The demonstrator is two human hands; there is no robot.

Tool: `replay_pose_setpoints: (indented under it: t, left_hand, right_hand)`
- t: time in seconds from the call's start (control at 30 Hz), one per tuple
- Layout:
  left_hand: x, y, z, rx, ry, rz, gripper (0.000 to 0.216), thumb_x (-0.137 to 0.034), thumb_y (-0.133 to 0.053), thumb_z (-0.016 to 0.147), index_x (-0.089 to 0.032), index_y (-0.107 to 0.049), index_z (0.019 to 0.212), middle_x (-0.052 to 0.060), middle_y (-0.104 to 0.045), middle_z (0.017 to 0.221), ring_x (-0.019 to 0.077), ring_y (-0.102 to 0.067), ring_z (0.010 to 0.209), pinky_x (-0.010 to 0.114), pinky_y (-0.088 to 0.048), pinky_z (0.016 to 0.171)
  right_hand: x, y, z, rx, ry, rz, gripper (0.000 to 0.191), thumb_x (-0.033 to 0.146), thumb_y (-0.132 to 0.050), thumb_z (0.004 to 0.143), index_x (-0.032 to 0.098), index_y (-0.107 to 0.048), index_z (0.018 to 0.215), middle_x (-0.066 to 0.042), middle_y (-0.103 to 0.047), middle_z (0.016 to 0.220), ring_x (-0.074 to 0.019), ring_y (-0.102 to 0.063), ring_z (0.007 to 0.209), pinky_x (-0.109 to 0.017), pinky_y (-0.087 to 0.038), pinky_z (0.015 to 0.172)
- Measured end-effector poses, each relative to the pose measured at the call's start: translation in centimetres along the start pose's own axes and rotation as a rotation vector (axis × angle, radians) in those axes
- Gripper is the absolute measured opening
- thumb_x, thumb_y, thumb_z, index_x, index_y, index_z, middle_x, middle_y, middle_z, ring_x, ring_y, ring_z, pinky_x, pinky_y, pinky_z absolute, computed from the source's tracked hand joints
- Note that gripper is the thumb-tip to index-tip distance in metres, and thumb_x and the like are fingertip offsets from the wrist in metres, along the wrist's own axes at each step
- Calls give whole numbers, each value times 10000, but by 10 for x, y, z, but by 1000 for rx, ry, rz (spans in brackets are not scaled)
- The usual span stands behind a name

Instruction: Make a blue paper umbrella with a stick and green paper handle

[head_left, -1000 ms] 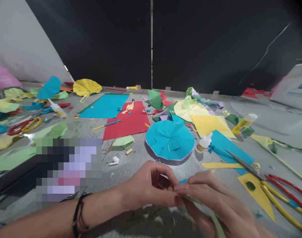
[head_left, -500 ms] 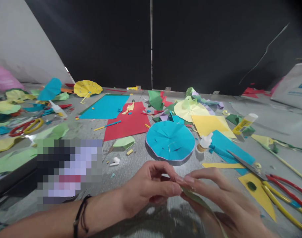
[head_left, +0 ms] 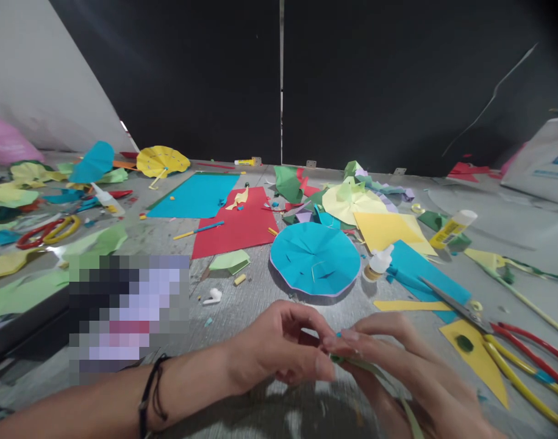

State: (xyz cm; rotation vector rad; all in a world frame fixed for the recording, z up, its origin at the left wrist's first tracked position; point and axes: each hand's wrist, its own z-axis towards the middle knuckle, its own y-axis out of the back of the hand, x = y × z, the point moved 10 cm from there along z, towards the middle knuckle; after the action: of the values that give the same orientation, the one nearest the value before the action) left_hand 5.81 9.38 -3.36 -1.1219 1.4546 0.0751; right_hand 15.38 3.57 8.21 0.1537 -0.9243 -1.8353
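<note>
Just in front of the blue pleated paper disc (head_left: 315, 259), my two hands meet at the fingertips. My right hand (head_left: 411, 363) is closed on a thin pale green paper strip (head_left: 374, 369), which runs back under its fingers toward me. At the near end of the strip, my left hand (head_left: 279, 344) pinches with thumb and forefinger. A speck of blue shows between the fingertips; the exact grip there is hidden. Right of the disc stands a small white-capped glue bottle (head_left: 378, 263).
Red-and-yellow-handled scissors (head_left: 484, 326) lie open at the right, over blue and yellow paper. A glue stick (head_left: 455, 228) stands tilted behind them. Red paper (head_left: 237, 228), a yellow paper fan (head_left: 162, 161) and many scraps cover the surface. A dark panel (head_left: 397, 85) closes off the back.
My left fingertips have shifted slightly and my left thumb has dropped a little. A blue speck now shows between the fingertips. The surrounding papers and tools stay in place.
</note>
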Motion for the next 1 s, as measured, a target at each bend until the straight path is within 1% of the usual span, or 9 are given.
replay_pose_setpoints:
  t: [0.1,0.2,0.23,0.3,0.4,0.63,0.73,0.87,1.0]
  left_hand:
    - [-1,-1,-1,17,2,6,496,-342,-1029,466,-158,-697,785,-55,-591,623,29,-396,403,177,-260,366]
    - [-10,5,-2,-53,-65,47,475,-544,-925,649,-146,-715,800,-43,-576,610,34,-413,391,179,-253,367]
    - [-14,8,-3,-88,-97,67,468,-571,-883,704,-142,-722,800,-39,-573,610,35,-413,392,180,-251,368]
    - [-22,14,-4,-150,-156,119,421,-537,-864,752,-140,-732,798,-37,-572,615,33,-408,399,180,-245,373]
    - [-29,19,-5,-195,-201,189,374,-484,-881,756,-138,-750,813,-30,-600,642,24,-422,405,173,-237,378]
    - [-23,8,-2,-116,-158,159,365,-511,-765,877,-147,-758,900,-47,-571,507,46,-434,367,162,-242,346]
    - [-26,8,-4,-137,-173,199,372,-510,-772,869,-139,-746,853,-44,-572,526,48,-452,384,163,-250,356]
    - [-30,12,-6,-178,-198,240,372,-453,-893,742,-125,-718,746,-59,-532,528,41,-457,403,170,-272,387]
    - [-32,14,-6,-188,-204,230,379,-390,-946,665,-128,-672,693,-38,-593,605,39,-465,447,176,-338,419]
  right_hand:
    - [-1,-3,-2,25,4,32,431,-60,-590,886,130,-619,1272,-67,-793,982,-179,-715,975,-255,-632,842]
    - [-2,-2,-1,28,-2,33,410,-54,-576,901,127,-618,1267,-62,-777,977,-165,-694,990,-237,-619,871]
    - [-2,-1,0,21,-7,38,412,-57,-573,899,125,-619,1266,-62,-772,981,-161,-690,994,-230,-615,875]
    - [-2,1,1,1,-19,46,421,-65,-575,892,128,-622,1263,-61,-761,996,-151,-685,991,-207,-609,863]
    - [-3,3,3,-32,-37,41,425,-69,-580,885,144,-629,1250,-54,-750,1012,-136,-688,967,-182,-604,843]
    - [-4,7,6,-33,-60,-3,381,-41,-580,913,150,-640,1238,-61,-751,1002,-146,-702,945,-191,-613,855]
    - [-4,10,7,-47,-58,-14,367,-33,-568,926,156,-632,1233,-68,-750,1009,-152,-705,941,-202,-620,847]
    - [-4,10,8,-60,-54,-21,347,-20,-577,928,166,-625,1217,-68,-756,1001,-161,-711,930,-217,-626,828]
    - [-6,9,8,-56,-65,-16,349,-19,-588,923,169,-628,1215,-71,-759,1007,-167,-711,937,-228,-635,816]
